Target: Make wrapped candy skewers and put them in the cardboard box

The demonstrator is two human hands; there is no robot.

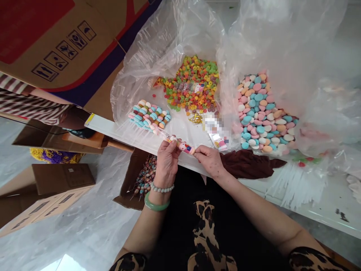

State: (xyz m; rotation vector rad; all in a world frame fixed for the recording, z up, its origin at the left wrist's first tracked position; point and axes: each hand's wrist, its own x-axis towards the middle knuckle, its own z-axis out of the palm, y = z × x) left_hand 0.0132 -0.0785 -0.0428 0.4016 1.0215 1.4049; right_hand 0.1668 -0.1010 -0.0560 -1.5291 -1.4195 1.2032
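Observation:
A candy skewer in a clear printed wrapper [186, 147] is held over the table's front edge. My left hand [169, 154] is closed round its middle, fingers pinching the wrapper. My right hand [208, 160] pinches its right end between thumb and fingertips. Just beyond my left hand lies a row of candy skewers [149, 114] in pink, blue, white and brown, their white sticks toward me. Gold twist ties [196, 117] lie beyond the held skewer. Close to my right hand is a stack of printed wrappers [221, 143], partly blurred out.
Ring gummies [194, 71] and pastel oval candies [256, 113] lie on plastic bags. A brown cloth [248, 164] and white sticks [296, 186] lie to the right. An open carton [126, 186] holds skewers below left. A large box [98, 56] stands left, near a person's striped sleeve [28, 101].

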